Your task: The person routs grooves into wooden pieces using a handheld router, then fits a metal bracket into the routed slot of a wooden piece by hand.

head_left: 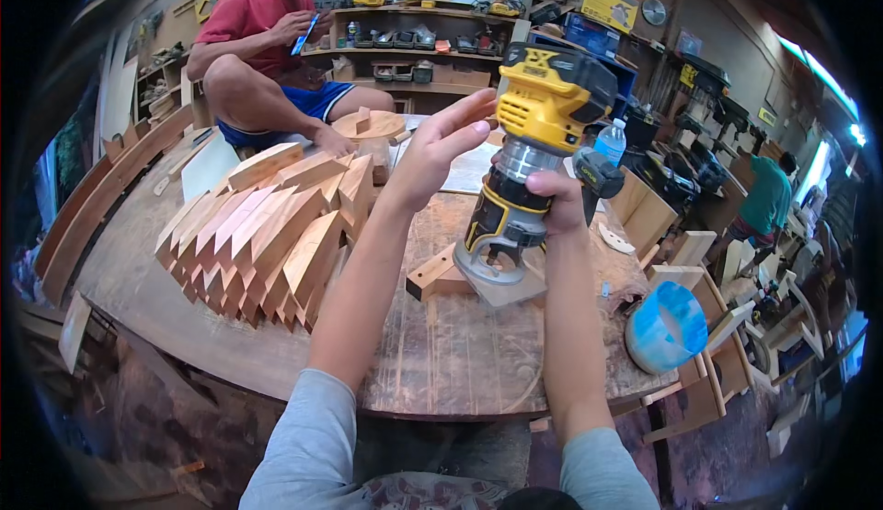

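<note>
A yellow and black cordless trim router (543, 101) stands upright over the worktable in front of me, its clear base plate low over a wooden block (438, 273). My right hand (563, 199) is wrapped round the router's lower body, thumb across the front. My left hand (441, 153) is open, with fingers stretched out toward the router's yellow housing; whether the fingertips touch it I cannot tell. To the left of my left forearm lies a stack of pointed wood pieces (262, 229).
A person in a red shirt (244, 13) sits on the table's far side, holding a blue object (304, 35). A blue-stained bucket (667, 326) is at the right edge. Behind the router stands a water bottle (610, 140). Another person in green (768, 195) is farther right.
</note>
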Demonstrator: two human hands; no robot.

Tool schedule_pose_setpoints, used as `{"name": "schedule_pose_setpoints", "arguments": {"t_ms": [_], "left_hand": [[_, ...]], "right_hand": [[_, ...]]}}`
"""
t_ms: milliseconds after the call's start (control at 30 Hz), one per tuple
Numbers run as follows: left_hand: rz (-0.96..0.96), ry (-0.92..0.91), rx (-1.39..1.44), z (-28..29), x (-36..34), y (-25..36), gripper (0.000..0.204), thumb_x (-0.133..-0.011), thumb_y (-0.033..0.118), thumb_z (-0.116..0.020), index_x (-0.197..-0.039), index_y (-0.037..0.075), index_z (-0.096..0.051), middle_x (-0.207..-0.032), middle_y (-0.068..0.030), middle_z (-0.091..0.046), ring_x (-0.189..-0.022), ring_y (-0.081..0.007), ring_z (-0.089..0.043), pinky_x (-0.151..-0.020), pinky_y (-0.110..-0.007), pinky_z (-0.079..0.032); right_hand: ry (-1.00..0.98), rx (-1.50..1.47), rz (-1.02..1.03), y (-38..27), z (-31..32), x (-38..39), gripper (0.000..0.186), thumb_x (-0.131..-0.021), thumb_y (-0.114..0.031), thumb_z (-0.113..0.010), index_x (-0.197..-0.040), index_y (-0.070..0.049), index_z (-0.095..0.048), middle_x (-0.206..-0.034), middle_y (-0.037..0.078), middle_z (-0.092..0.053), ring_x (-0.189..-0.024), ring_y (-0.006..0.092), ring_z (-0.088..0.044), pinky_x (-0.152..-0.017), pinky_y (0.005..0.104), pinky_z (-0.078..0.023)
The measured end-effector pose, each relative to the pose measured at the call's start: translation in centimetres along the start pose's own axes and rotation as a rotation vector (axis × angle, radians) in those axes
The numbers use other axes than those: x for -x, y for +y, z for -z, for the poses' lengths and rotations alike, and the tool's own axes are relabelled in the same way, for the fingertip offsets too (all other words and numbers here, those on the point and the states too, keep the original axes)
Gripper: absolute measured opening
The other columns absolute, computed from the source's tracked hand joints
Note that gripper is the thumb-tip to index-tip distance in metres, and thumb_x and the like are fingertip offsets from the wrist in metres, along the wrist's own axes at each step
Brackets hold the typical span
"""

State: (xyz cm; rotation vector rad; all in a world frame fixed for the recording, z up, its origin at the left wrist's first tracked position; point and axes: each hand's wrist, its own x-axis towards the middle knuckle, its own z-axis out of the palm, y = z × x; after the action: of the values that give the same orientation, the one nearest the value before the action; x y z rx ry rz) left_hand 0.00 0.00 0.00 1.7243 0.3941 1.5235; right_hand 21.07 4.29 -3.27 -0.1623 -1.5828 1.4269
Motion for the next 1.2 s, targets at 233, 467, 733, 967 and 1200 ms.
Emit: {"name": "schedule_pose_setpoints", "arguments": {"t_ms": [233, 467, 733, 967, 1200], "left_hand": [[-0.111, -0.012, -0.281, -2.4, 0.0, -0.8, 0.068, -0.094, 0.023, -0.071, -0.154, 0.002, -0.045, -0.145, -0.0129, -0.06, -0.131, -0.0225, -0.058, -0.107, -0.04, -0.046], [-0.175, 0.035, -0.389, -4.7, 0.6, 1.0, 0.08, -0.089, 0.032, -0.074, -0.156, 0.004, -0.042, -0.148, -0.0124, -0.058, -0.129, -0.0239, -0.06, -0.107, -0.041, -0.045], [-0.089, 0.07, -0.285, -5.4, 1.6, 1.9, 0.072, -0.066, 0.024, -0.096, -0.128, 0.003, -0.065, -0.121, -0.0089, -0.071, -0.115, -0.0204, -0.064, -0.103, -0.038, -0.048], [-0.216, 0.221, 0.077, -5.6, 0.8, -0.6, 0.069, -0.064, 0.009, -0.096, -0.125, 0.002, -0.066, -0.118, -0.0041, -0.071, -0.11, -0.0155, -0.066, -0.098, -0.035, -0.055], [-0.18, 0.114, 0.393, -2.7, 0.5, 0.4, 0.068, -0.074, 0.015, -0.088, -0.133, -0.001, -0.059, -0.122, -0.0108, -0.07, -0.108, -0.0205, -0.07, -0.095, -0.036, -0.057]], "right_hand": [[-0.032, -0.215, 0.118, -0.4, 1.0, 0.1, 0.082, -0.063, -0.019, -0.079, -0.137, 0.002, -0.051, -0.115, 0.018, -0.069, -0.101, 0.0286, -0.072, -0.089, 0.0418, -0.061], [0.11, 0.062, 0.217, -2.1, 0.3, 1.0, 0.069, -0.064, -0.017, -0.086, -0.127, -0.002, -0.062, -0.113, 0.008, -0.07, -0.101, 0.0201, -0.07, -0.09, 0.0343, -0.057], [0.512, 0.953, 0.503, -4.5, -5.3, 1.9, 0.06, -0.066, -0.02, -0.089, -0.118, -0.002, -0.063, -0.104, 0.016, -0.075, -0.095, 0.0306, -0.075, -0.083, 0.038, -0.057], [0.505, 1.232, 0.579, -4.8, -8.1, 1.7, 0.055, -0.071, -0.022, -0.082, -0.116, -0.001, -0.058, -0.109, 0.021, -0.066, -0.095, 0.0417, -0.068, -0.08, 0.0447, -0.056], [0.123, 0.787, 0.314, -5.5, -6.6, 2.1, 0.082, -0.071, -0.018, -0.086, -0.141, 0.002, -0.05, -0.131, 0.018, -0.057, -0.124, 0.0301, -0.057, -0.103, 0.039, -0.049]]}}
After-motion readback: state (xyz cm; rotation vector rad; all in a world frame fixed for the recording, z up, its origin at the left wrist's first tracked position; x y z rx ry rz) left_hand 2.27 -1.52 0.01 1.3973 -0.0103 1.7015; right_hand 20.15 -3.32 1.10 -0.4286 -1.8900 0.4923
